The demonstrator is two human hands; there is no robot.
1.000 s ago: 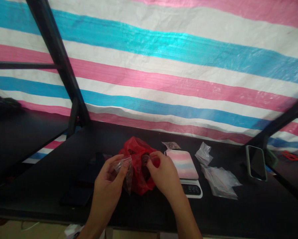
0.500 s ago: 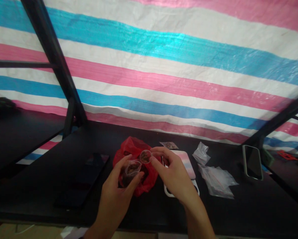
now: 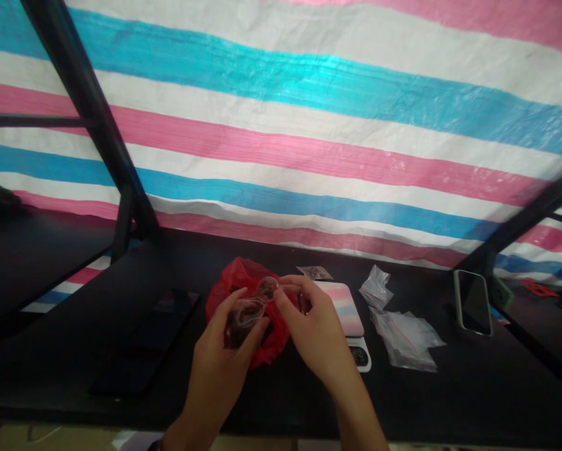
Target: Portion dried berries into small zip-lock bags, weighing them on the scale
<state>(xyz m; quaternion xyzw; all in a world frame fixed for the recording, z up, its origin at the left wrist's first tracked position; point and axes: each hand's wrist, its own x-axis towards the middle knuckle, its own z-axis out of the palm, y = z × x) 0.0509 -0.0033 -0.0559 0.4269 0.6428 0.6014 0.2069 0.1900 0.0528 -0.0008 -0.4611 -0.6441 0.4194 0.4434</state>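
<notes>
Well, striped sheeting backs the black table.

Black tabletop: red thin-plastic bag mid-surface | flat black rectangular slab left of bag, running toward front edge | white rectangular scale right of bag | small clear plastic packet behind scale, toward rear edge | flat clear plastic bags right of scale | rectangular phone near right edge
</notes>
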